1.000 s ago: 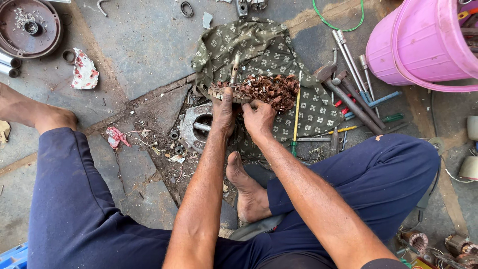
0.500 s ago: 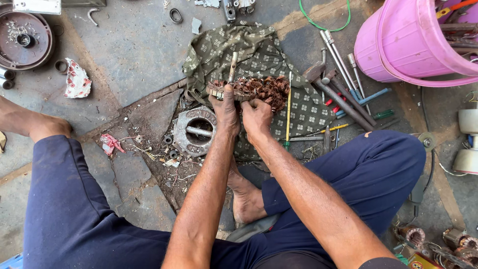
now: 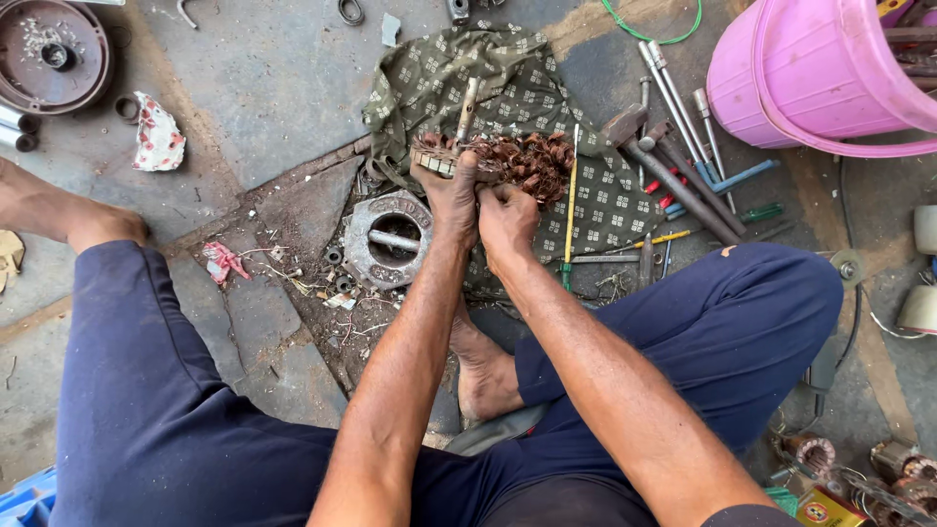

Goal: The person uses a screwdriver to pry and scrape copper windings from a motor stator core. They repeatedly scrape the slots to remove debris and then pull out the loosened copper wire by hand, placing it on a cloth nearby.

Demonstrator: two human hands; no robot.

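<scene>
Hands are closed together on a rotor (image 3: 459, 146) with tangled copper winding (image 3: 532, 161), held over a patterned cloth (image 3: 459, 68) at scene centre; left hand (image 3: 451, 195) is clamped on the rotor body, right hand (image 3: 506, 217) on the winding just beside it; a round metal plate (image 3: 386, 239) lies left; hammers (image 3: 664, 166) and screwdrivers (image 3: 683, 102) lie right, near a pink bucket (image 3: 810, 68).

A pink bucket (image 3: 820, 73) stands far right of the hands, hammers (image 3: 664, 166) and screwdrivers (image 3: 727, 181) between. A round metal plate (image 3: 388, 239) lies just left, a drum (image 3: 49, 44) far left.
</scene>
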